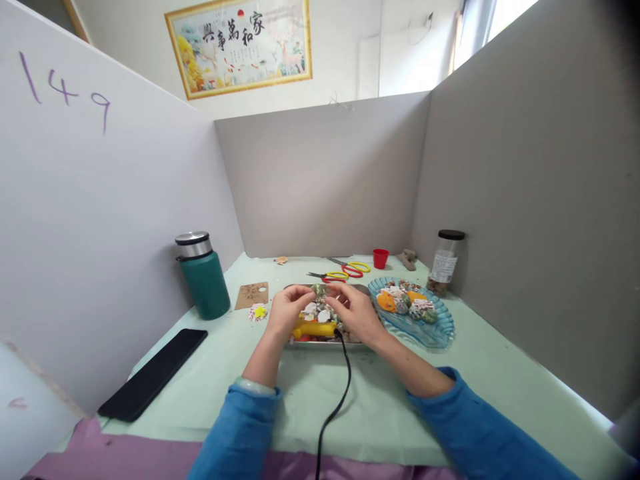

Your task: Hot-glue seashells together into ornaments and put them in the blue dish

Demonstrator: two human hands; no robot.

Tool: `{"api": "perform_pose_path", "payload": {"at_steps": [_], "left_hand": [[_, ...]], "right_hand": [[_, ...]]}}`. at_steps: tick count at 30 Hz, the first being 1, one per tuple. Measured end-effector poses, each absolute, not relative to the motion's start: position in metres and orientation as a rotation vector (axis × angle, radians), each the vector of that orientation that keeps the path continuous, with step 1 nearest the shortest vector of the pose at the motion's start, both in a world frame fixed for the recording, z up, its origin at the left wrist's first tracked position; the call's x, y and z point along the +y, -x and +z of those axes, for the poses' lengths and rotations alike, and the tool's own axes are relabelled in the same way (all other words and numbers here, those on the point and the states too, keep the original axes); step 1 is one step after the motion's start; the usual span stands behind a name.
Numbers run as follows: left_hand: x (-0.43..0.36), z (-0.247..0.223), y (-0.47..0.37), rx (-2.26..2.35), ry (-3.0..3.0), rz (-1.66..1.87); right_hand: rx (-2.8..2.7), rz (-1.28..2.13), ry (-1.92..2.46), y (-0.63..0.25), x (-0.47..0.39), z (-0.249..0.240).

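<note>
My left hand and my right hand meet over a metal tray, fingertips pinched from both sides on a small greenish speckled lump. Its exact kind is too small to make out. Below my hands, a yellow glue gun lies across the front of the tray, and its black cord runs toward me over the table. White and coloured small pieces fill the tray behind it, partly hidden by my fingers.
To the right stands a blue scalloped plate of decorated lumps, near a lidded jar. Scissors and a red cup lie behind. On the left are a green bottle, brown card and black phone. Grey partitions surround the table.
</note>
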State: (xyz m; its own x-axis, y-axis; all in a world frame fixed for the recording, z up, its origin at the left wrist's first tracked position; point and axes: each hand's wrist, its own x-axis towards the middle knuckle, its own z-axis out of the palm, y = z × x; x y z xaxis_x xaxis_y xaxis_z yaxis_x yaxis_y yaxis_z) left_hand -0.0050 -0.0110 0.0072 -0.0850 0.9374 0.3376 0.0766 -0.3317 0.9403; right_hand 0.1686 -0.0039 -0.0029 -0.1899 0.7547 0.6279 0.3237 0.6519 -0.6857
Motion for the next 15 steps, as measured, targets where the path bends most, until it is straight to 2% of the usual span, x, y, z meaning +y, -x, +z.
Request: {"api": "perform_pose_path", "payload": {"at_steps": [8, 15], "left_hand": [[-0.0151, 0.0085, 0.0004, 1.06, -1.415, 1.447], [-0.0157, 0.0099, -0.0021, 0.995, -1.407, 1.54]], "right_hand": [[-1.79, 0.46, 0.802, -0.1677, -0.0064, -0.0035], [-1.757, 0.414, 0.785, -0.168, -0.005, -0.0043]]}}
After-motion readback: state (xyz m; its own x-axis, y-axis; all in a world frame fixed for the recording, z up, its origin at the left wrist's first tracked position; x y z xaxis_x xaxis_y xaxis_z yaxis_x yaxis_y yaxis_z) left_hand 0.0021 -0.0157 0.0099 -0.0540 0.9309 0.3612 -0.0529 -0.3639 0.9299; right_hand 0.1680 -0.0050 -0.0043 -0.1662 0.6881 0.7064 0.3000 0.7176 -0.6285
